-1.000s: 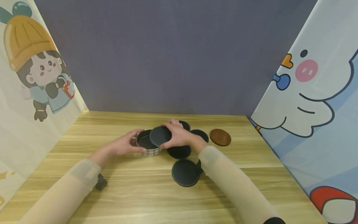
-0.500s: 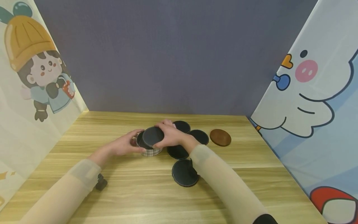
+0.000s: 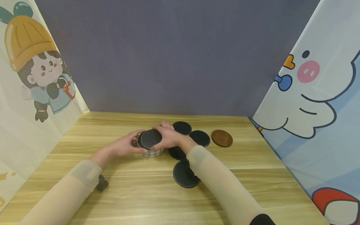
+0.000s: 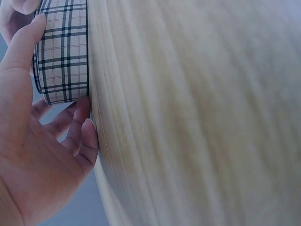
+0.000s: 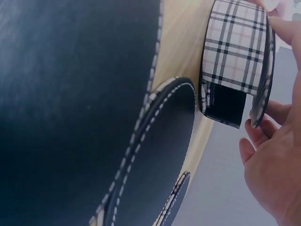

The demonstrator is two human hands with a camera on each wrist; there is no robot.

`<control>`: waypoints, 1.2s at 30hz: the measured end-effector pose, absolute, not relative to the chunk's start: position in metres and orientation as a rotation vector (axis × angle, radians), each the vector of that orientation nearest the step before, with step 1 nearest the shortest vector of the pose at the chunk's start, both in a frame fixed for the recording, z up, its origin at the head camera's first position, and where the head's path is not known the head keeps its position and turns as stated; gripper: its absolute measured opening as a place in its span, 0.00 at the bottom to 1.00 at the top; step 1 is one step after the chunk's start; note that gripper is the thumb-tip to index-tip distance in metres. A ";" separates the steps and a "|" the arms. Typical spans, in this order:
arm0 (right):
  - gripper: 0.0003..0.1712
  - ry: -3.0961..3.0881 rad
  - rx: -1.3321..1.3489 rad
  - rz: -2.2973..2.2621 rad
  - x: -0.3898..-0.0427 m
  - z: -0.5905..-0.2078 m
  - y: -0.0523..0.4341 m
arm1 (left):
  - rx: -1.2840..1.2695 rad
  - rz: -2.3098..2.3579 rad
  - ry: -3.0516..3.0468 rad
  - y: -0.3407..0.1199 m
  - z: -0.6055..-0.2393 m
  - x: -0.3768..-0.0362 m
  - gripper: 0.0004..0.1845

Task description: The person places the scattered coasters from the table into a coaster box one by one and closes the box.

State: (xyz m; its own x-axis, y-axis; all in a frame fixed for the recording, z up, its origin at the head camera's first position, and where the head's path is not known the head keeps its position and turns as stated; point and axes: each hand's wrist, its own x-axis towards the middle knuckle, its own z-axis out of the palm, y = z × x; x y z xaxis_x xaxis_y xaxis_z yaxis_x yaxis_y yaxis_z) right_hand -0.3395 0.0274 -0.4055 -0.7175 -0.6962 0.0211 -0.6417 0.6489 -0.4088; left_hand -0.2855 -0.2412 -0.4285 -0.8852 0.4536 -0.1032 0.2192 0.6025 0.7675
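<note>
A round plaid holder [image 3: 152, 152] stands on the wooden table [image 3: 135, 193]. My left hand [image 3: 131, 144] grips its left side, thumb in front and fingers behind. My right hand [image 3: 166, 137] holds a black stitched coaster [image 3: 151, 139] nearly flat on top of the holder's opening. In the left wrist view my fingers [image 4: 75, 134] curl round the plaid holder [image 4: 62, 61]. The right wrist view shows the plaid holder [image 5: 235, 52] with a dark slot in its side, and my right hand's fingers [image 5: 263, 150] beside it.
Several more black coasters lie to the right of the holder, one at the back [image 3: 182, 127], one further right [image 3: 200, 137] and one nearest me [image 3: 182, 175]. A brown coaster [image 3: 222, 138] lies apart on the right. Printed cartoon panels wall both sides.
My right hand has carried the black coaster leftward and lowered it from a tilted position beside the holder to lie over its opening. The left hand has stayed on the holder.
</note>
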 end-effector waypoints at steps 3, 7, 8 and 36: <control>0.59 2.730 -1.108 -0.581 -0.340 -0.408 0.026 | 0.548 1.173 2.532 -0.241 -0.429 -0.286 0.59; 0.57 2.726 -1.112 -0.577 -0.340 -0.410 0.024 | 0.551 1.197 2.509 -0.242 -0.429 -0.286 0.59; 0.57 2.724 -1.115 -0.577 -0.340 -0.410 0.024 | 0.550 1.201 2.504 -0.242 -0.429 -0.285 0.59; 0.59 2.674 -1.069 -0.548 -0.341 -0.406 0.024 | 0.552 1.169 2.529 -0.240 -0.425 -0.283 0.59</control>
